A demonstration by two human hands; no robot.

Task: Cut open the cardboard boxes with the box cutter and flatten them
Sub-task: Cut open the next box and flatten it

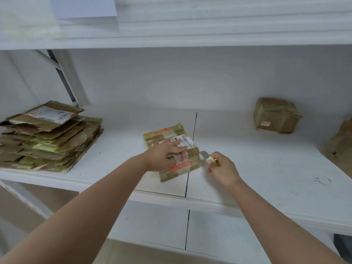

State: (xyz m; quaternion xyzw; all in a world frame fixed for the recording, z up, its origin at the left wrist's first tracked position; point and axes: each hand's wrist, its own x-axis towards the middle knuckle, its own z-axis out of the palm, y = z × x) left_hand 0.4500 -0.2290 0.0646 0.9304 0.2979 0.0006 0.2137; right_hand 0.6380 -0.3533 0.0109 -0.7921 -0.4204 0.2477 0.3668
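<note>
Fingers of the left hand lie nearly straight and flat on top of the taped box, pressing it down onto the white shelf, while the right hand just to its three o'clock pinches a yellow-handled box cutter with the blade out and its tip touching, or nearly touching, the box's right-hand edge. That box sits near the middle of the shelf, across the dark seam between two panels, and looks sealed on every side I can see, so I judge the cut on it to be only starting. Out at nine o'clock a stack of flattened boxes lies piled on the shelf (a good many sheets deep, which suggests much of the work is behind). Toward one o'clock a second sealed box stands well apart against the back wall, uncut as far as I can tell, and at three o'clock a brown cardboard shape runs off the frame edge, too cropped to judge. As for writing, the held box carries a white shipping label with a barcode and orange-red tape bands whose print is too blurred to read; the top sheet of the stack bears a similar label, and the far box has a small white sticker with red marks, none legible.
</note>
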